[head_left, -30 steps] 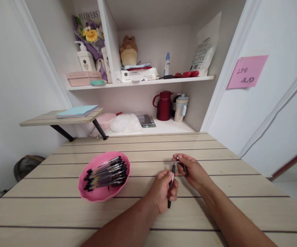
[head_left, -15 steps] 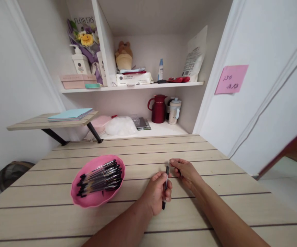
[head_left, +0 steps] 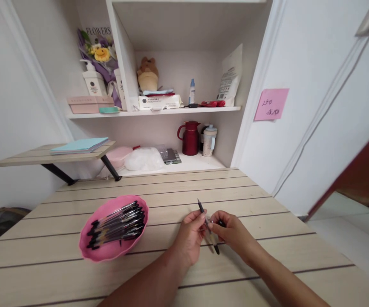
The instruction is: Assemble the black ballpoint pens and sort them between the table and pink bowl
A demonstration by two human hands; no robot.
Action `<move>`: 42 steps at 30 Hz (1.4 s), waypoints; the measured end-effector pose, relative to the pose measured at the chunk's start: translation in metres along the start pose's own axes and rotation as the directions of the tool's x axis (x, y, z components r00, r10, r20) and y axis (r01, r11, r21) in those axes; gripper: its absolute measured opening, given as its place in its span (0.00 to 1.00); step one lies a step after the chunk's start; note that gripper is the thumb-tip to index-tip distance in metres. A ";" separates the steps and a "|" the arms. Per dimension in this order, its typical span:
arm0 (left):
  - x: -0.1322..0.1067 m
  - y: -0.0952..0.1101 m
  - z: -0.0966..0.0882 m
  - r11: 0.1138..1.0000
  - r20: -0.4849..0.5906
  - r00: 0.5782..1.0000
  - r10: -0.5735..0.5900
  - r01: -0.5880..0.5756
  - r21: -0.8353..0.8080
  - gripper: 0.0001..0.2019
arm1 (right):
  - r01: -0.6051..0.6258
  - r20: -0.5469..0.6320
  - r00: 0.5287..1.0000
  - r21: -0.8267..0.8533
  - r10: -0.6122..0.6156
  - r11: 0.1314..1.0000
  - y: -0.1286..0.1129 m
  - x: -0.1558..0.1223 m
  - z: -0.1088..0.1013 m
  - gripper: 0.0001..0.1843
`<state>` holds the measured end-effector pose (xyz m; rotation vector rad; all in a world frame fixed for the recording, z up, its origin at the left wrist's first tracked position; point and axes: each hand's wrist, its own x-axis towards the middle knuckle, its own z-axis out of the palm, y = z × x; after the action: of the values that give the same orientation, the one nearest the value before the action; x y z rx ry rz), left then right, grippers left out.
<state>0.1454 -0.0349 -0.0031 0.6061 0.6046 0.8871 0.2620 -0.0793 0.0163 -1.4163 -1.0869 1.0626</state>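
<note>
Both hands meet over the wooden table [head_left: 267,260] around one black pen [head_left: 201,208]. My left hand [head_left: 189,236] pinches the pen's middle, and its tip end sticks up and away from me. My right hand [head_left: 232,232] is closed on the pen's lower part, with a small dark piece, perhaps its cap, tucked in the fingers. To the left, a pink bowl [head_left: 108,251] holds several more black pens [head_left: 119,224].
Behind the table, an alcove shelf holds a red jug [head_left: 191,138], a speckled cup [head_left: 209,140], a white bag [head_left: 142,158] and a pink box. A small raised shelf [head_left: 53,155] carries blue notebooks. A pink sticky note [head_left: 270,104] hangs on the right wall.
The view has swung right. The pen went from upright in my left fist to tilted, pinched by both hands, and my right hand has closed in on it.
</note>
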 end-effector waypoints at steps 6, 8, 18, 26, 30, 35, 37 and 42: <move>0.004 -0.006 0.014 0.999 0.002 1.000 0.001 -0.001 0.050 0.16 | 0.015 -0.016 1.000 -0.064 -0.017 0.998 0.004 0.000 -0.012 0.10; 0.009 -0.008 0.019 0.997 -0.005 1.000 0.005 -0.005 0.079 0.16 | 0.014 -0.031 0.999 -0.091 -0.017 0.996 0.007 0.003 -0.019 0.09; 0.024 -0.035 0.035 0.871 -0.031 0.990 0.139 -0.107 0.480 0.14 | -0.055 -0.190 0.978 -0.623 -0.082 0.780 0.019 0.062 -0.103 0.03; 0.026 -0.047 0.025 0.746 0.101 0.983 0.155 -0.184 0.640 0.11 | -0.248 -0.335 0.935 -0.853 -0.117 0.460 0.017 0.130 -0.153 0.05; 0.024 -0.045 0.028 0.673 0.130 0.980 0.152 -0.199 0.712 0.11 | -0.301 -0.372 0.923 -0.858 -0.100 0.416 0.023 0.154 -0.162 0.09; 0.028 -0.047 0.027 0.618 0.148 0.979 0.140 -0.204 0.759 0.11 | -0.332 -0.389 0.918 -0.861 -0.079 0.384 0.029 0.172 -0.166 0.09; 0.030 -0.051 0.023 0.604 0.163 0.975 0.150 -0.221 0.766 0.11 | -0.334 -0.389 0.918 -0.862 -0.075 0.381 0.031 0.175 -0.167 0.09; 0.034 -0.056 0.018 0.589 0.174 0.973 0.153 -0.231 0.775 0.10 | -0.316 -0.376 0.923 -0.860 -0.081 0.401 0.035 0.178 -0.171 0.07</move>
<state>0.2035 -0.0382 -0.0380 1.5532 0.8662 0.7533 0.4677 0.0579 -0.0123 -2.4987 -1.3602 0.1278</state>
